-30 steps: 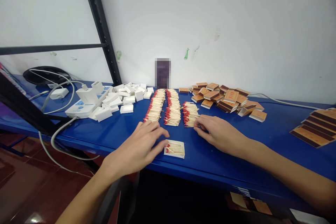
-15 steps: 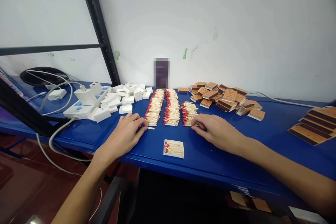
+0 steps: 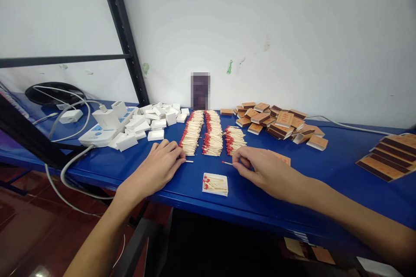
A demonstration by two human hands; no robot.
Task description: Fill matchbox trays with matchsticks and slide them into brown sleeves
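Between thumb and fingers, my left hand point(image 3: 164, 160) pinches a matchstick point(image 3: 189, 161), whose pale end sticks out to the right. My right hand point(image 3: 258, 166) is closed on another matchstick point(image 3: 227, 162), its red head pointing left. Three rows of red-tipped matches lie just beyond the hands: a left row point(image 3: 191, 134), a middle row point(image 3: 212, 134) and a shorter right row point(image 3: 235, 138). Nearer me, a small white matchbox tray point(image 3: 224, 177) holds several matches, heads to the left.
White empty trays point(image 3: 143, 125) are heaped at the left, beside a power strip point(image 3: 100, 136) with chargers and cables. Orange-brown matchbox sleeves point(image 3: 282, 121) pile up at the back right. One sleeve point(image 3: 282, 158) lies partly behind my right hand. Flat sleeves point(image 3: 391, 156) sit far right. A black rack post point(image 3: 121, 34) rises at left.
My right hand has drawn back from the right row, slightly toward me and left, with a match now showing in its pinch. The left hand has shifted slightly right and nearer with its match.
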